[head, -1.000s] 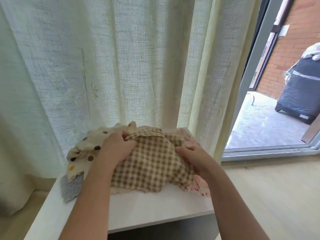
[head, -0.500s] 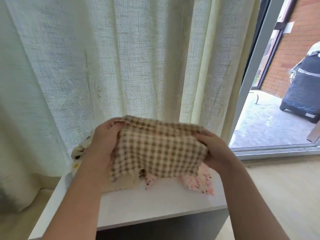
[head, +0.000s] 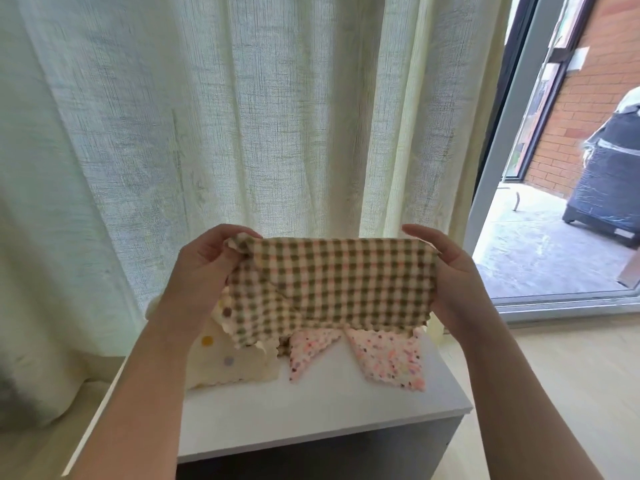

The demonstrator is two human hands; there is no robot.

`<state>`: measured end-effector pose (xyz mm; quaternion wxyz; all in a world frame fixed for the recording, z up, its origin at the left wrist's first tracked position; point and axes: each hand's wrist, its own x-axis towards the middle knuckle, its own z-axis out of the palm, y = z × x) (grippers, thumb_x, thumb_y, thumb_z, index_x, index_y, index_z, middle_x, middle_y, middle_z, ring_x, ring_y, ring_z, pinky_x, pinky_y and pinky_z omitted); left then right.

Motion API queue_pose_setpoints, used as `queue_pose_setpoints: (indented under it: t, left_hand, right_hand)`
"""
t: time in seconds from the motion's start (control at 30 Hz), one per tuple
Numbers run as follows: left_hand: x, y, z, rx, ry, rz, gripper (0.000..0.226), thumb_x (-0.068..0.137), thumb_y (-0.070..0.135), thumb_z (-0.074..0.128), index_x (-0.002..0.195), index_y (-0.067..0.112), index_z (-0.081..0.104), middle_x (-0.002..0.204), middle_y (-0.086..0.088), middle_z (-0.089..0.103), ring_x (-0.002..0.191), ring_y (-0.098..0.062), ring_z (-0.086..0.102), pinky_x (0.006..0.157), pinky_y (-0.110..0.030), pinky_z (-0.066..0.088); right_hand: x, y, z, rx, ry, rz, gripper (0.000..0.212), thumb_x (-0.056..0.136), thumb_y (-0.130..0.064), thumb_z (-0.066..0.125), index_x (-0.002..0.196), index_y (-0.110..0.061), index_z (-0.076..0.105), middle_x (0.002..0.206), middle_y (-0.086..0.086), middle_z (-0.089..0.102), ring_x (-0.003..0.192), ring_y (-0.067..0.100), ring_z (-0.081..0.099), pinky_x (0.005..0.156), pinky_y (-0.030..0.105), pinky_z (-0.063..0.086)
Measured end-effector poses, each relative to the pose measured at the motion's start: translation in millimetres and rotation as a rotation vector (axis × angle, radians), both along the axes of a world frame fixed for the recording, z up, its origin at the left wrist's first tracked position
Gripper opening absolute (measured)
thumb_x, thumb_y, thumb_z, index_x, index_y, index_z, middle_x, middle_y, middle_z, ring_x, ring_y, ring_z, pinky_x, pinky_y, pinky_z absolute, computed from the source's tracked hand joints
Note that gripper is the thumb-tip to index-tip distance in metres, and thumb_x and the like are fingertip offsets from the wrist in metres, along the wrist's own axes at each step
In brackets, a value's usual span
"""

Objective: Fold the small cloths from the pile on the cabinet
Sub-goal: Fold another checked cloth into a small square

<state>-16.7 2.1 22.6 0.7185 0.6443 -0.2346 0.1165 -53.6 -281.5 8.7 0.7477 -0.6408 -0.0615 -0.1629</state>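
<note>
Brown-and-cream checked cloth (head: 329, 282); pink speckled cloth (head: 388, 355) at five o'clock; cream polka-dot cloth (head: 225, 362); white cabinet (head: 311, 410); pale green curtain (head: 242, 116).

Aloft: left hand (head: 204, 268), right hand (head: 457, 275) (fingers (head: 420, 232) curled)

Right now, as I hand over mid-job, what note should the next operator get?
Left grip pinches the checked cloth by its upper left corner; right grip holds its right edge.
The cloth hangs spread out above the cabinet.
A cream dotted cloth and a pink speckled cloth lie unfolded on the cabinet beneath.
Done: nothing is folded yet.
Left: fold the checked cloth, then the others.
</note>
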Motion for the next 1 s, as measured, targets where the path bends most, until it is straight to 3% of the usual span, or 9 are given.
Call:
queue_pose_setpoints:
  t: [0.07, 0.2, 0.33, 0.43, 0.5, 0.67, 0.77, 0.87, 1.0]
  left_hand:
    - [-1.7, 3.9, 3.8, -0.048, -0.018, -0.103, 0.010, 0.074, 0.035, 0.070, 0.066, 0.031, 0.074, 0.067, 0.013, 0.067, 0.056, -0.002, 0.056, 0.053, -0.011, 0.044]
    - [1.3, 6.1, 0.4, -0.046, 0.183, -0.115, 0.022, 0.077, 0.033, 0.059, 0.064, 0.023, 0.074, 0.062, 0.008, 0.066, 0.055, -0.004, 0.060, 0.053, -0.015, 0.050]
    - [12.4, 5.8, -5.2, 0.066, 0.460, 0.085, 0.038, 0.098, 0.038, 0.047, 0.076, 0.015, 0.069, 0.081, -0.008, 0.062, 0.074, -0.025, 0.055, 0.067, -0.034, 0.045]
    - [7.5, 9.4, -2.4, 0.119, 0.509, 0.015, 0.061, 0.083, 0.064, 0.052, 0.098, 0.007, 0.068, 0.102, -0.017, 0.062, 0.089, -0.028, 0.053, 0.084, -0.044, 0.039]
    - [3.4, 8.1, -0.4, 0.185, 0.468, -0.050, 0.067, 0.073, 0.072, 0.059, 0.090, 0.007, 0.064, 0.087, -0.014, 0.064, 0.078, -0.025, 0.056, 0.079, -0.040, 0.040]
    - [2.9, -8.7, -2.0, 0.294, 0.180, 0.236, 0.023, 0.090, 0.019, 0.064, 0.068, 0.017, 0.068, 0.061, 0.000, 0.060, 0.058, -0.010, 0.050, 0.063, -0.028, 0.045]
    - [5.3, -9.4, -7.3, 0.274, 0.075, 0.280, 0.021, 0.088, 0.008, 0.067, 0.076, 0.024, 0.072, 0.074, -0.003, 0.068, 0.068, -0.013, 0.059, 0.063, -0.012, 0.048]
    - [8.6, -1.1, -11.5, 0.283, -0.004, 0.352, 0.033, 0.090, 0.007, 0.063, 0.081, 0.036, 0.075, 0.083, 0.002, 0.073, 0.083, -0.023, 0.065, 0.070, -0.023, 0.052]
    - [7.3, 6.5, -3.3, 0.177, 0.027, 0.330, 0.044, 0.091, 0.004, 0.060, 0.077, 0.042, 0.076, 0.063, 0.009, 0.067, 0.054, -0.008, 0.058, 0.053, -0.016, 0.043]
  right_hand:
    - [-0.1, -2.0, 1.4, 0.065, 0.003, -0.019, 0.041, 0.095, 0.005, 0.048, 0.088, -0.023, 0.077, 0.077, 0.000, 0.072, 0.069, 0.011, 0.067, 0.058, 0.024, 0.055]
    - [-0.5, -1.2, 2.6, 0.088, 0.058, 0.009, 0.045, 0.096, -0.001, 0.049, 0.071, -0.025, 0.078, 0.074, -0.001, 0.072, 0.068, 0.011, 0.067, 0.060, 0.025, 0.055]
    - [2.3, -0.9, -2.2, 0.049, 0.170, -0.057, 0.033, 0.098, -0.004, 0.047, 0.082, -0.015, 0.074, 0.071, 0.005, 0.065, 0.063, 0.015, 0.056, 0.057, 0.026, 0.047]
    - [4.3, -2.4, -3.7, 0.051, 0.227, -0.092, 0.029, 0.099, -0.003, 0.042, 0.095, -0.007, 0.070, 0.082, 0.011, 0.066, 0.075, 0.021, 0.058, 0.061, 0.028, 0.050]
    - [4.2, -3.3, -4.8, 0.057, 0.232, -0.109, 0.032, 0.099, -0.003, 0.040, 0.096, -0.008, 0.071, 0.090, 0.013, 0.068, 0.086, 0.024, 0.060, 0.074, 0.035, 0.049]
    - [2.9, -1.4, -5.5, 0.012, 0.206, -0.180, 0.033, 0.098, -0.007, 0.048, 0.082, -0.022, 0.073, 0.077, 0.000, 0.072, 0.070, 0.013, 0.066, 0.067, 0.031, 0.054]
    - [0.6, 1.8, -5.1, 0.030, 0.115, -0.154, 0.027, 0.097, -0.003, 0.051, 0.086, -0.017, 0.071, 0.072, -0.005, 0.070, 0.060, 0.006, 0.061, 0.050, 0.018, 0.048]
    - [0.5, 1.9, -6.0, -0.102, 0.015, -0.235, 0.022, 0.091, -0.001, 0.060, 0.086, -0.018, 0.073, 0.075, -0.010, 0.073, 0.068, 0.000, 0.064, 0.058, 0.012, 0.049]
    - [4.5, -1.4, -11.2, -0.155, -0.006, -0.354, 0.020, 0.091, -0.003, 0.062, 0.095, -0.017, 0.075, 0.068, -0.014, 0.070, 0.060, -0.004, 0.057, 0.058, 0.009, 0.045]
